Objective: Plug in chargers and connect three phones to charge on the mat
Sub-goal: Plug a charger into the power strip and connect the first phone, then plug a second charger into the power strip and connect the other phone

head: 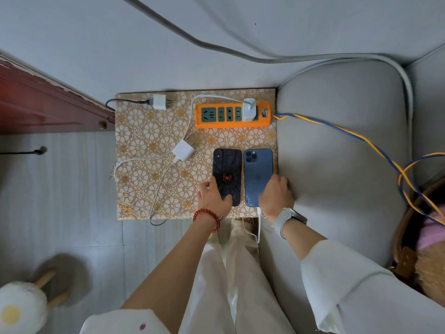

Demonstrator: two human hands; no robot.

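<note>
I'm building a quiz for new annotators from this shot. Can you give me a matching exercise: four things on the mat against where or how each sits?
Things:
1. Blue phone
2. Black phone
3. Charger with white cable
4. Charger with black cable

States:
A. Plugged into the orange strip
B. Loose at the mat's far left corner
C. Under the left hand
D. Under the right hand, cable at its near end

Pairs: 1-D, 2-C, 3-A, 4-B
</note>
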